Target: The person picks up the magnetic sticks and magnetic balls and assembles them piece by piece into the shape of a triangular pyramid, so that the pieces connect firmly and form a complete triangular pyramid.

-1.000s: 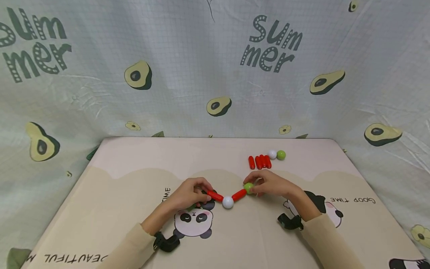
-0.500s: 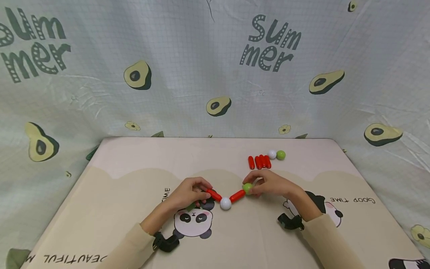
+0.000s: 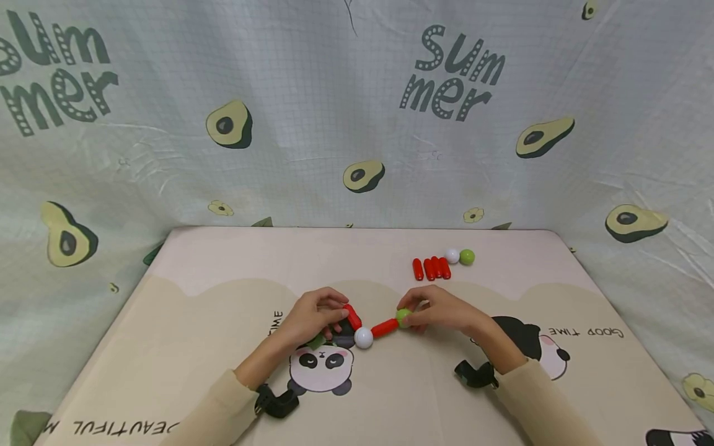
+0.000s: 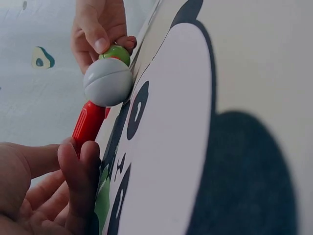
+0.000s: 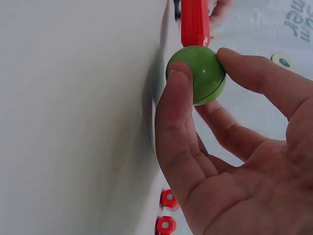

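A bent chain of red rods and balls lies between my hands. My left hand (image 3: 318,317) pinches the free end of the left red rod (image 3: 352,316) between thumb and fingers, as the left wrist view also shows. That rod meets a white ball (image 3: 364,337) at the bend. From the ball, the right red rod (image 3: 385,327) runs to a green ball (image 5: 201,73). My right hand (image 3: 437,308) grips the green ball between thumb and fingers. In the left wrist view the white ball (image 4: 108,82) partly hides the green ball (image 4: 117,53) behind it.
Several loose red rods (image 3: 429,269) lie side by side at the back right of the table (image 3: 251,254). Beside them sit a white ball (image 3: 452,256) and a green ball (image 3: 467,257). A printed curtain (image 3: 301,111) hangs behind the table.
My right hand has moved left with the green ball, and the white ball has shifted left too. The left rod now stands steeper, so the bend is sharper.
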`<move>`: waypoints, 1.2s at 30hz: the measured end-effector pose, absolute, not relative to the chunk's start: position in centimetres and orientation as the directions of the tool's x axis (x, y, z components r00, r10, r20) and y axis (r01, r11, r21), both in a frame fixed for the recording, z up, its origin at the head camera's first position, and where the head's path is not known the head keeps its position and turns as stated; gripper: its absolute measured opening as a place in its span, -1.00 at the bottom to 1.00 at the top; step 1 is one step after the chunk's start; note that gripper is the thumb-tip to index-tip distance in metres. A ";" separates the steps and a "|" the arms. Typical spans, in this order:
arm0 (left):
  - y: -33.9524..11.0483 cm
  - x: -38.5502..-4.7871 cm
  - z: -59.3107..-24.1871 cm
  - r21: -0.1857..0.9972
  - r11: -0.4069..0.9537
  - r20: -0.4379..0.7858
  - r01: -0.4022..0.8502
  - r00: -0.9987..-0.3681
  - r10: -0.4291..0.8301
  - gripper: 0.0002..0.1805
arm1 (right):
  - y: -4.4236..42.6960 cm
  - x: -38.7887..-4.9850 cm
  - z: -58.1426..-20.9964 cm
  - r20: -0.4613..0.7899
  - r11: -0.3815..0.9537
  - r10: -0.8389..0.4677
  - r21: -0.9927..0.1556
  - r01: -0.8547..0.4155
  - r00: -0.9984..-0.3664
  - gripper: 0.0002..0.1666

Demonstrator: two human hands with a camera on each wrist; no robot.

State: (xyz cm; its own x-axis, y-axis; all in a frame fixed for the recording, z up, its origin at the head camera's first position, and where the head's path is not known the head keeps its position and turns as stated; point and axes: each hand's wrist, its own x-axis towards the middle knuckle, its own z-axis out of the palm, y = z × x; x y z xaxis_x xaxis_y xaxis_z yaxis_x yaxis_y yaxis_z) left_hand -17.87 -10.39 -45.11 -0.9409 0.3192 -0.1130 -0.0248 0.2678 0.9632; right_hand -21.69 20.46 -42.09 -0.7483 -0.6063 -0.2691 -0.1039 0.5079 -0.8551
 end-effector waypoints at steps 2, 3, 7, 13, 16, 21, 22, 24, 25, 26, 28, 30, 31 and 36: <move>-10.3 -17.9 -45.0 0.963 0.268 -0.111 -0.029 -0.949 0.295 -0.66 | 20.4 -21.8 -42.1 -0.281 0.514 -0.607 -0.852 -0.098 -0.743 -0.69; -10.2 -17.9 -44.9 0.963 0.268 -0.113 -0.034 -0.952 0.286 -0.66 | 20.4 -21.9 -42.1 -0.290 0.520 -0.605 -0.849 -0.092 -0.742 -0.69; -10.0 -18.0 -44.7 0.960 0.275 -0.130 -0.054 -0.954 0.269 -0.66 | 20.3 -22.1 -42.1 -0.309 0.532 -0.606 -0.842 -0.086 -0.733 -0.69; -9.9 -18.1 -44.8 0.955 0.293 -0.126 -0.045 -0.956 0.264 -0.70 | 20.2 -22.1 -42.2 -0.304 0.531 -0.603 -0.843 -0.086 -0.738 -0.70; -10.0 -18.1 -44.8 0.954 0.298 -0.111 -0.025 -0.954 0.278 -0.68 | 20.0 -22.0 -42.2 -0.289 0.521 -0.610 -0.848 -0.099 -0.738 -0.69; -10.0 -18.0 -44.6 0.946 0.324 -0.105 0.006 -0.940 0.325 -0.58 | 19.7 -21.8 -42.1 -0.281 0.527 -0.602 -0.843 -0.107 -0.748 -0.70; -10.0 -17.9 -44.5 0.943 0.332 -0.104 0.014 -0.937 0.334 -0.55 | 19.6 -21.7 -42.1 -0.285 0.532 -0.594 -0.840 -0.102 -0.753 -0.71; -10.1 -17.9 -44.5 0.939 0.342 -0.092 0.039 -0.929 0.359 -0.49 | 19.4 -21.5 -42.1 -0.293 0.540 -0.579 -0.837 -0.089 -0.761 -0.72; -10.1 -17.9 -44.4 0.937 0.345 -0.087 0.051 -0.924 0.372 -0.45 | 19.3 -21.4 -42.1 -0.296 0.543 -0.571 -0.836 -0.082 -0.766 -0.72; -10.1 -17.8 -44.4 0.936 0.346 -0.080 0.065 -0.918 0.388 -0.42 | 19.3 -21.3 -42.1 -0.299 0.546 -0.564 -0.835 -0.075 -0.770 -0.72; -10.2 -17.8 -44.5 0.933 0.348 -0.071 0.092 -0.902 0.426 -0.36 | 19.1 -21.2 -42.2 -0.302 0.545 -0.557 -0.836 -0.066 -0.773 -0.73; -10.1 -17.8 -44.5 0.930 0.348 -0.062 0.118 -0.883 0.465 -0.31 | 19.0 -21.1 -42.3 -0.302 0.545 -0.553 -0.836 -0.063 -0.776 -0.73; -10.1 -17.7 -44.4 0.927 0.353 -0.061 0.128 -0.876 0.478 -0.30 | 19.0 -21.0 -42.3 -0.303 0.545 -0.553 -0.837 -0.061 -0.776 -0.73; -10.5 -17.6 -44.4 0.918 0.363 -0.052 0.160 -0.858 0.510 -0.31 | 18.7 -20.6 -42.4 -0.314 0.552 -0.560 -0.832 -0.063 -0.767 -0.72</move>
State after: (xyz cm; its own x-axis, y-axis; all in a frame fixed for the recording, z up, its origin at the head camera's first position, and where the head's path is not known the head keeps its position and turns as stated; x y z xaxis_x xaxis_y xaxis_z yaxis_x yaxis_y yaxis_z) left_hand -17.57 -10.45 -44.43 -0.8585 0.5102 -0.0518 0.1604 0.3631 0.9179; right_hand -20.62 18.71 -42.42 -0.7666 -0.5604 -0.3136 -0.0629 0.5515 -0.8318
